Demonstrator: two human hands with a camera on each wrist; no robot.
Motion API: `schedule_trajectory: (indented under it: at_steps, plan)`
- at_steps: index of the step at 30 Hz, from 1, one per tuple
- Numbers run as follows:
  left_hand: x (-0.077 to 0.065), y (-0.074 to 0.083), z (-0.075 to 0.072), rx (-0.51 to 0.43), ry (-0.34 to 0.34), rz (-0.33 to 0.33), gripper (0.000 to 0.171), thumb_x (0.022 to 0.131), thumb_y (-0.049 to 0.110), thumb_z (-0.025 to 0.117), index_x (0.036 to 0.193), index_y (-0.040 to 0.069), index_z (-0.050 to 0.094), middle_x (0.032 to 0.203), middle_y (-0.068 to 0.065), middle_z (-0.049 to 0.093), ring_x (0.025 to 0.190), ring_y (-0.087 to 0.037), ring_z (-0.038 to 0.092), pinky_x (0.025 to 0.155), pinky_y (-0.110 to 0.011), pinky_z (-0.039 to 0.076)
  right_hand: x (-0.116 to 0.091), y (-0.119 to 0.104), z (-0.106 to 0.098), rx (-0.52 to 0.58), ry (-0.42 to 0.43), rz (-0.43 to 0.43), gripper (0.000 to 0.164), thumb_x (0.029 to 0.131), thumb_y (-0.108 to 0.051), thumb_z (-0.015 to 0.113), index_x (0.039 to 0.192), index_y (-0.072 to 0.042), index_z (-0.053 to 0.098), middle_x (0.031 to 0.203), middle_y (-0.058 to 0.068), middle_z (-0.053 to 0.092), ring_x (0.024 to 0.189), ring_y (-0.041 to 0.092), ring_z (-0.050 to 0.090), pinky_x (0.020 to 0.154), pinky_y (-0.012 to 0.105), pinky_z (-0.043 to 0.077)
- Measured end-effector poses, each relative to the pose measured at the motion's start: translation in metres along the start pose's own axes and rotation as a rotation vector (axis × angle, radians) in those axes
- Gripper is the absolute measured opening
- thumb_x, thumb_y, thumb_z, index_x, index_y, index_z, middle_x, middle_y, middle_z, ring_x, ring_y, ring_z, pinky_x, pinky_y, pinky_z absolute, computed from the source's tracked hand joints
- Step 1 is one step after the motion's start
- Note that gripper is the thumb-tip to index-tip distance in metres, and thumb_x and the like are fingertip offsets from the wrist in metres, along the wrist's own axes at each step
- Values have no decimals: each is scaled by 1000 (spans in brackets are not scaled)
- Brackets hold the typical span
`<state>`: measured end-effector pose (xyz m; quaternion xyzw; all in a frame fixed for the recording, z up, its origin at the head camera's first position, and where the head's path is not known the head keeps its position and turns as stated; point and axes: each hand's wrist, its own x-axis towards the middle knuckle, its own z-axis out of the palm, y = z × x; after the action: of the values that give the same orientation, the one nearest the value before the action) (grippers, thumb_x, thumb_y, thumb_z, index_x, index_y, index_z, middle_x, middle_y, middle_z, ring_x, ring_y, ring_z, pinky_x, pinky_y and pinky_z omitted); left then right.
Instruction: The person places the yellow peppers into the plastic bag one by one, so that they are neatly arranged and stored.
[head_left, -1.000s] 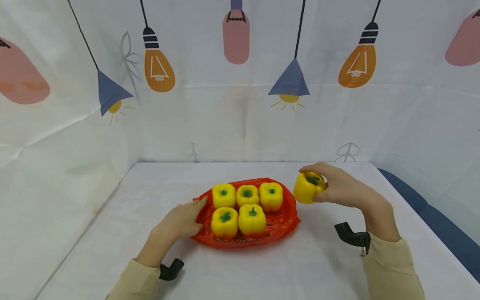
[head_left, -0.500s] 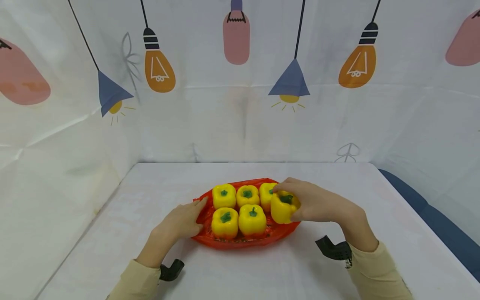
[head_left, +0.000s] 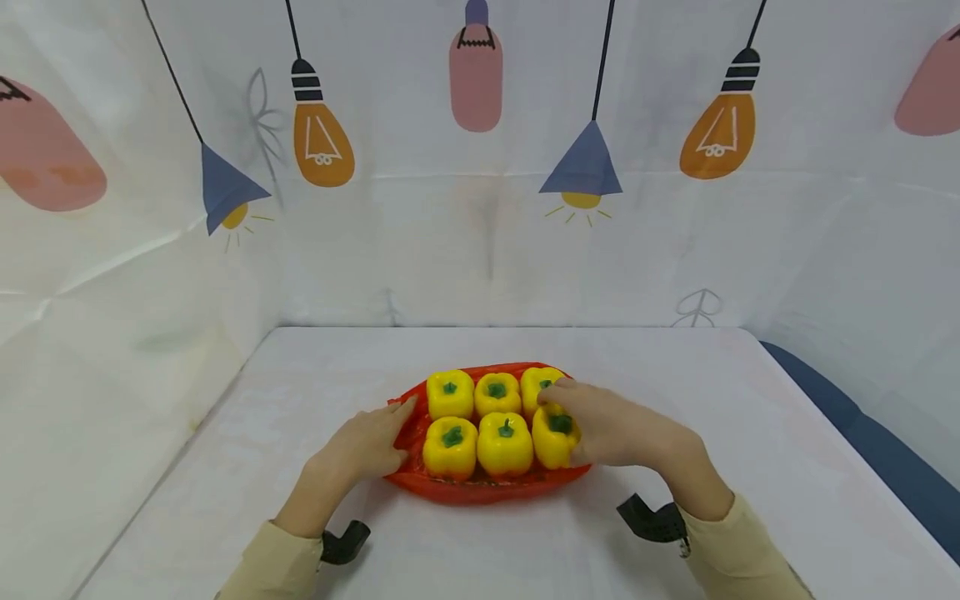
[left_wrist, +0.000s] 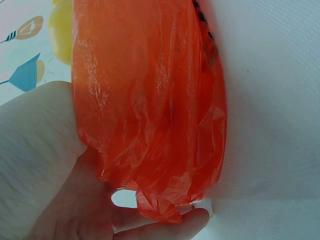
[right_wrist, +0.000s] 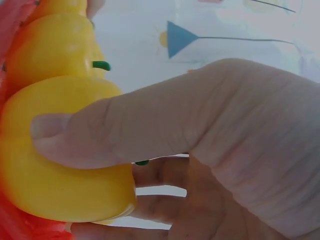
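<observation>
A red plastic bag [head_left: 480, 493] lies on the table, spread wide beneath two rows of yellow bell peppers [head_left: 450, 447] with green stems. At its left end, my left hand [head_left: 365, 444] holds the edge of the bag. The left wrist view gives the bag's crinkled side [left_wrist: 145, 100] close up, with fingers round its gathered end. My right hand [head_left: 618, 425] grips the bell pepper [head_left: 553, 437] at the right of the front row, and this pepper sits inside the bag. Seen from the right wrist, the thumb presses on the pepper's side [right_wrist: 65, 185] while fingers reach behind it.
The table [head_left: 337, 358] is covered in white. Behind it hangs a white sheet [head_left: 435, 250] printed with lamps and bulbs. Something dark blue [head_left: 862, 425] stands beyond the table's right edge. Each wrist wears a black camera mount [head_left: 651, 518].
My right hand has carried a bell pepper leftward and down, from beside the bag into the front row's right place. The left hand stays at the bag's left end.
</observation>
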<state>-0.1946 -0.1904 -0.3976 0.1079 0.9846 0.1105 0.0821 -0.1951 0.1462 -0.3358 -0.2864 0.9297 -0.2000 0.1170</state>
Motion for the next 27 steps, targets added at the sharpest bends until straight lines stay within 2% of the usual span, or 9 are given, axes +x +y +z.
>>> schedule_trajectory:
  at_steps: [9, 15, 21, 27]
  plan:
    - [-1, 2, -1, -4, 8, 2, 71, 88, 21, 66, 152, 7, 39, 151, -14, 49, 137, -37, 49, 114, -56, 39, -2, 8, 18, 7, 40, 72, 68, 73, -4, 82, 134, -14, 52, 126, -5, 60, 111, 17, 56, 104, 46, 51]
    - [1, 2, 0, -9, 7, 1, 70, 89, 21, 66, 152, 7, 39, 151, -13, 49, 137, -36, 49, 114, -56, 39, -1, 6, 22, -4, 18, 103, 71, 76, -8, 83, 138, -15, 52, 136, -3, 58, 117, 18, 56, 107, 49, 48]
    - [2, 1, 0, -15, -5, -2, 70, 89, 22, 65, 153, 7, 38, 152, -15, 48, 138, -37, 48, 114, -56, 38, -3, 2, 22, -45, 17, 132, 70, 77, -13, 83, 141, -17, 52, 139, -2, 55, 117, 19, 56, 107, 49, 49]
    - [1, -2, 1, -51, -8, -11, 72, 90, 23, 65, 154, 9, 36, 154, -13, 45, 140, -35, 45, 116, -55, 37, -4, 2, 20, -49, 24, 157, 69, 79, -19, 82, 142, -17, 53, 146, 6, 51, 125, 26, 55, 108, 53, 46]
